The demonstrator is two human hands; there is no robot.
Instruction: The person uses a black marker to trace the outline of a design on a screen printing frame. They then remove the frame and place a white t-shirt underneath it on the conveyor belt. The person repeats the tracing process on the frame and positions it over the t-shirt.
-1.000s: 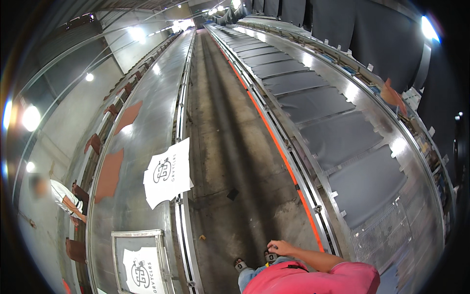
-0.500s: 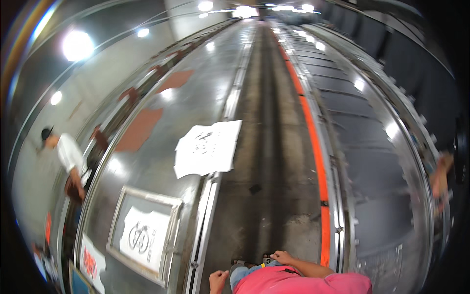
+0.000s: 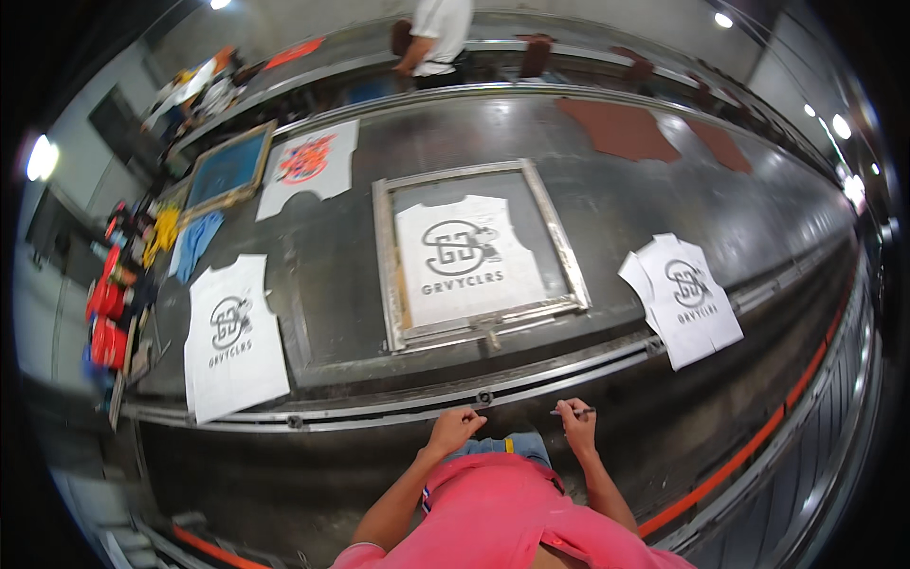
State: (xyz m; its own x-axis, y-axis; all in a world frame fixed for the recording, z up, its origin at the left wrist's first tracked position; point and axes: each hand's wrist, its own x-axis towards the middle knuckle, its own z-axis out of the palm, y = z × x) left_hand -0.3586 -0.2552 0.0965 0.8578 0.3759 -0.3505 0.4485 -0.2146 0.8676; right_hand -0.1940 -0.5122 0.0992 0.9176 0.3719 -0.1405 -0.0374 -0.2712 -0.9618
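Note:
Fingers curled closed, my left hand point(image 3: 455, 430) is in front of my waist, by the near edge of the printing table. Whatever it may hold is too small to make out. A slim dark pen point(image 3: 587, 411) is pinched in my right hand point(image 3: 577, 429), level with the left. Both hands are apart from the table. Beyond them, a metal-edged screen frame point(image 3: 387, 261) lies on the table around a white garment panel point(image 3: 474, 270) with a dark circular print. Similar printed white panels lie to the left point(image 3: 237, 365) and to the right point(image 3: 697, 327).
A white panel with an orange print point(image 3: 336, 161) lies farther back, beside a blue-meshed screen point(image 3: 227, 171). Brown fabric pieces point(image 3: 616, 131) are at the far right. Red containers point(image 3: 107, 341) crowd the left end. Another person point(image 3: 441, 43) stands across the table. A metal rail point(image 3: 379, 412) edges the near side.
My view has swung left from along the aisle to face the table and frame. My hands now show higher in the picture, and the pen has come into sight in the right.

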